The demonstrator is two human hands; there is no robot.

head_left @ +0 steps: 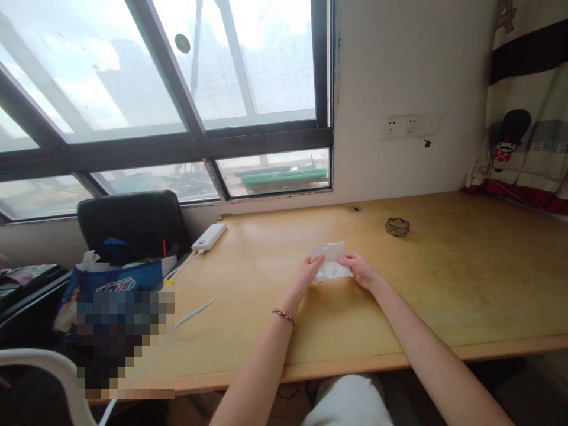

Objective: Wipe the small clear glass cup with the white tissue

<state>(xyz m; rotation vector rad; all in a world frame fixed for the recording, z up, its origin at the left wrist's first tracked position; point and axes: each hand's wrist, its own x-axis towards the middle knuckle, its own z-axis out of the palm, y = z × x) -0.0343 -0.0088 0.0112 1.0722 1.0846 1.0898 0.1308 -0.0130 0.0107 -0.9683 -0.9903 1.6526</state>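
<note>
A small white tissue (329,260), partly folded, lies on the wooden desk (444,284) a little ahead of me. My left hand (306,273) pinches its left edge, fingers closed on the paper. At the right edge, my right hand (361,269) grips the tissue the same way. A braided bracelet circles my left wrist. Both forearms reach forward over the desk's front edge.
A white power bank (209,236) with a white cable (195,312) lies at the desk's left. A small dark ring-shaped object (397,226) sits farther back right. A black chair (133,222) and a blue bag (119,284) stand left, below the window. Wall sockets (402,126) and a curtain (528,118) are right.
</note>
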